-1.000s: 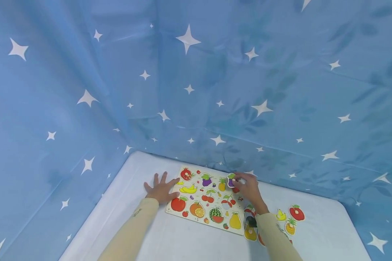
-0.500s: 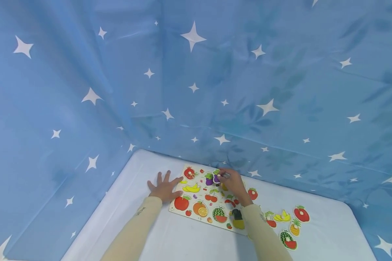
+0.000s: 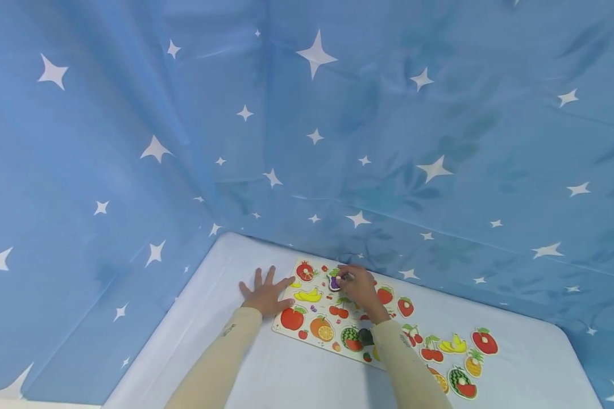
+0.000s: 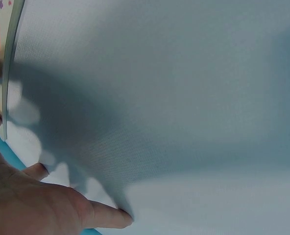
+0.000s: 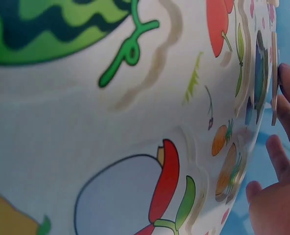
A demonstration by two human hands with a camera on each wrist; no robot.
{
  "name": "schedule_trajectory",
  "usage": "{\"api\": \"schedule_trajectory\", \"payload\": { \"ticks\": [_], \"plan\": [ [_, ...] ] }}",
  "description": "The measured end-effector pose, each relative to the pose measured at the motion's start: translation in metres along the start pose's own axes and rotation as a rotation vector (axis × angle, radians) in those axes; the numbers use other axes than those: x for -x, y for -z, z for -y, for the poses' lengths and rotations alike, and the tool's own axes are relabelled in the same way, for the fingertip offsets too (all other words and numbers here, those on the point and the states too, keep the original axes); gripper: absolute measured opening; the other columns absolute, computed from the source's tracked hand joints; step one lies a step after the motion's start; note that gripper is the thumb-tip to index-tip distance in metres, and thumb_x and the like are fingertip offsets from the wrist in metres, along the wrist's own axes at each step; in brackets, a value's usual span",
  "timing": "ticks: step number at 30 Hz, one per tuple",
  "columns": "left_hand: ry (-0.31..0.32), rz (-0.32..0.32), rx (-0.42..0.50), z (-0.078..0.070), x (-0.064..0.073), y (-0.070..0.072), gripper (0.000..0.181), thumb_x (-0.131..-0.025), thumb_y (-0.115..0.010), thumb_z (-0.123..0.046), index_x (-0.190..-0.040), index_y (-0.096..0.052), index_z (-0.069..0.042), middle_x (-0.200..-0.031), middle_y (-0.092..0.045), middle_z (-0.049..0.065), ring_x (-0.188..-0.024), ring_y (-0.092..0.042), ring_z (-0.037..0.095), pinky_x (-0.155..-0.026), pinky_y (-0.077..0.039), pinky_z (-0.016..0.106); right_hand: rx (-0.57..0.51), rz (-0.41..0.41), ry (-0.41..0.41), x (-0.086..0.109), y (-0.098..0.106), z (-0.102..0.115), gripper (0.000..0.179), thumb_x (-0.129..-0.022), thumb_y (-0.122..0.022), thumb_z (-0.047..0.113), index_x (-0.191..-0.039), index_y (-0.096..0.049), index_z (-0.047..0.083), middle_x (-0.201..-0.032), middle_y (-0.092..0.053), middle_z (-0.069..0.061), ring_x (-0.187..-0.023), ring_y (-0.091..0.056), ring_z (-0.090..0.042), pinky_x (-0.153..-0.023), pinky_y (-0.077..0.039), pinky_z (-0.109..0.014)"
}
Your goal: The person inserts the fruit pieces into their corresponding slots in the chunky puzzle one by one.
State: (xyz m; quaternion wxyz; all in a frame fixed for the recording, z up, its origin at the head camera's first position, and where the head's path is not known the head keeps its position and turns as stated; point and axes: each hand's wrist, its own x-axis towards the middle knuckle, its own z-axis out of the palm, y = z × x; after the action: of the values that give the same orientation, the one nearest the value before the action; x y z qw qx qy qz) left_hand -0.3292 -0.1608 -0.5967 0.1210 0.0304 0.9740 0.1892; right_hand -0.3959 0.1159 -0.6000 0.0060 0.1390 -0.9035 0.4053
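A wooden fruit puzzle board (image 3: 279,327) lies on the white-covered table. My left hand (image 3: 267,296) rests spread at its left edge, thumb and index finger over the board. In the left wrist view, that hand (image 4: 37,208) has its other fingers out on the white cloth. With its fingertips my right hand (image 3: 362,289) pinches the knob of a purple grape puzzle piece (image 3: 334,282), right over the printed grapes. The right wrist view has the piece (image 5: 275,81) edge-on, close over the board, with the fingers (image 5: 289,88) behind it.
Right of the board lie several loose knobbed pieces, among them a strawberry (image 3: 405,307), cherries (image 3: 432,350), bananas (image 3: 452,344), an apple (image 3: 484,342), a pineapple (image 3: 473,363) and a watermelon (image 3: 463,383). A blue star-patterned curtain (image 3: 307,170) hangs behind the table. My right forearm hides the board's lower right.
My right hand has carried the grape piece leftward across the board's top, from the right of the pineapple picture to the printed grapes. My left hand has stayed at the board's left edge.
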Motion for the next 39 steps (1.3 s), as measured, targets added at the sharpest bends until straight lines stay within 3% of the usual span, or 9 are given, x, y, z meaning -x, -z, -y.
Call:
{"api": "schedule_trajectory", "payload": {
  "ticks": [6, 14, 25, 34, 37, 39],
  "plan": [
    [0.006, 0.013, -0.015, -0.002, 0.0, 0.004, 0.069, -0.098, -0.073, -0.051, -0.162, -0.05, -0.037, -0.176, -0.02, 0.018, -0.159, -0.009, 0.054, -0.112, -0.013, 0.087, -0.001, -0.024, 0.016, 0.0, 0.0, -0.001, 0.018, -0.093, -0.078, -0.001, -0.082, -0.071, 0.01, -0.133, -0.072, -0.021, -0.146, -0.042, -0.051, -0.12, -0.014, -0.075],
    [-0.003, 0.028, 0.007, -0.004, 0.006, 0.008, 0.068, -0.101, -0.07, -0.049, -0.163, -0.049, -0.032, -0.176, -0.019, 0.019, -0.159, -0.008, 0.054, -0.113, -0.011, 0.086, 0.047, -0.053, 0.087, 0.003, -0.002, -0.001, 0.015, -0.09, -0.08, -0.004, -0.083, -0.074, 0.008, -0.129, -0.074, -0.021, -0.141, -0.043, -0.058, -0.11, -0.02, -0.083],
    [0.009, 0.027, -0.017, 0.0, -0.004, 0.0, 0.069, -0.099, -0.071, -0.053, -0.162, -0.048, -0.037, -0.177, -0.019, 0.017, -0.159, -0.008, 0.054, -0.111, -0.013, 0.087, 0.044, -0.025, 0.013, 0.0, -0.008, -0.005, 0.017, -0.093, -0.079, -0.001, -0.082, -0.072, 0.009, -0.138, -0.07, -0.018, -0.145, -0.039, -0.053, -0.115, -0.015, -0.079],
    [0.014, 0.033, -0.013, -0.002, -0.003, 0.004, 0.07, -0.099, -0.07, -0.053, -0.163, -0.047, -0.038, -0.177, -0.017, 0.017, -0.16, -0.005, 0.053, -0.112, -0.012, 0.087, 0.05, -0.044, -0.002, 0.003, -0.009, -0.005, 0.015, -0.095, -0.079, 0.0, -0.084, -0.073, 0.01, -0.139, -0.07, -0.015, -0.141, -0.042, -0.049, -0.117, -0.015, -0.074],
    [0.015, 0.037, -0.008, -0.003, -0.001, 0.006, 0.069, -0.1, -0.07, -0.052, -0.163, -0.047, -0.037, -0.177, -0.017, 0.017, -0.16, -0.006, 0.053, -0.113, -0.011, 0.086, 0.05, -0.039, 0.007, 0.004, -0.009, -0.006, 0.005, -0.094, -0.08, 0.002, -0.094, -0.077, 0.006, -0.14, -0.069, -0.017, -0.141, -0.041, -0.05, -0.116, -0.015, -0.074],
    [0.015, 0.043, -0.003, -0.003, 0.0, 0.006, 0.069, -0.1, -0.07, -0.052, -0.163, -0.047, -0.037, -0.177, -0.017, 0.017, -0.159, -0.006, 0.053, -0.113, -0.011, 0.086, 0.047, -0.02, 0.0, 0.005, -0.008, -0.006, 0.018, -0.095, -0.081, 0.007, -0.112, -0.078, 0.003, -0.145, -0.065, -0.019, -0.143, -0.039, -0.051, -0.117, -0.014, -0.074]
  ]
}}
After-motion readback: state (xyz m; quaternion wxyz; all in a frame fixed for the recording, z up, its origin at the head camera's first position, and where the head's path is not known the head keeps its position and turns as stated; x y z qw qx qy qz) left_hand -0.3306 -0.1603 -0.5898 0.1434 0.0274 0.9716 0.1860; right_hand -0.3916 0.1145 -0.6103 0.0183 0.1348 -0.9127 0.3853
